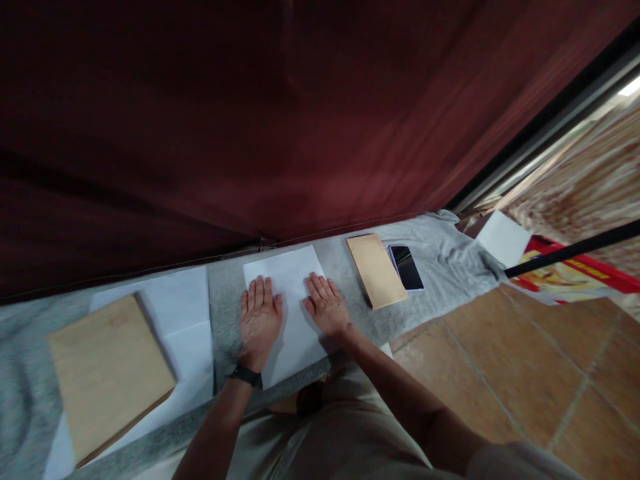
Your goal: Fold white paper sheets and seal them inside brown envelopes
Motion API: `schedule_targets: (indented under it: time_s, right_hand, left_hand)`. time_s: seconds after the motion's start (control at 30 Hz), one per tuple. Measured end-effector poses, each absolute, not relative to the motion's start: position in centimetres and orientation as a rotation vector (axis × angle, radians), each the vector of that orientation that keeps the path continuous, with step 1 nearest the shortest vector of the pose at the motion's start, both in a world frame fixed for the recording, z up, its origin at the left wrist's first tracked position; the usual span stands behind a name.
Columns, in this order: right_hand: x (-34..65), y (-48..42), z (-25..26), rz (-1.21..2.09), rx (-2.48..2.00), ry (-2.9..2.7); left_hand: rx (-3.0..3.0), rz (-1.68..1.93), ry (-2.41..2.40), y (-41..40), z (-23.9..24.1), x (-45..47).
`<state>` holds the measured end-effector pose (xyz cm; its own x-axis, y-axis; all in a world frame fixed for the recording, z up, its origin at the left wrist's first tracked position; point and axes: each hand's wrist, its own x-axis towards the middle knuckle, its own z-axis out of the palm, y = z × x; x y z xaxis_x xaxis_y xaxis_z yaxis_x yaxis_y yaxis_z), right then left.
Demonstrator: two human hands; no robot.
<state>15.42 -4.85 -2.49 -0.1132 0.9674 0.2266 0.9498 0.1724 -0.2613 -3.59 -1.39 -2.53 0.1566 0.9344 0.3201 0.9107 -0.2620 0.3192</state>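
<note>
Head view, seen from above. A white sheet [293, 300] is shown lying flat on a grey cloth [225, 300] just below the centre of the frame, under the hem of a dark red curtain [250, 120]. Its long axis runs from the lower edge of the frame upward, tipped slightly toward the upper left.

The left hand [259, 320] is laid palm down across the sheet's left long edge, and the right hand [326, 307] across its right long edge. A bare strip of paper is left between them. Both sets of fingers [257, 290] are stretched flat, held close together and pointed toward the top of the frame, along the sheet's long axis. Nothing is gripped (the paper is only pressed from above). The two hands are placed at almost the same height on the sheet, the right one a little nearer the upper edge, so neither is markedly closer to it. A dark wristband [245, 375] is worn on the left wrist.

In the lower left, a tan board [107, 373] is seen resting on further white sheets [185, 313], well apart from the hands. To the upper right of the right hand, a second tan board [376, 270] lies on the cloth with a dark phone [406, 267] just beside it. Tiled floor [500, 360] fills the lower right.
</note>
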Motion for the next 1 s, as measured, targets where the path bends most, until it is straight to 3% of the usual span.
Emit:
schedule_targets:
  time_s: [0.2,0.43,1.0]
  right_hand:
    - [15.2,-5.0,-2.7,0.073,-1.813,-2.098]
    - [15.5,-4.8,-2.5,0.088,-1.818,-2.122]
    - [13.1,-10.9,-2.6,0.125,-1.761,-2.12]
  left_hand:
    - [2.311,0.743,1.92,-5.4,-1.9,-3.8]
    - [2.581,0.448,1.547,-10.0,-2.0,-1.9]
    - [2.664,0.37,1.454,-10.8,-1.6,-3.7]
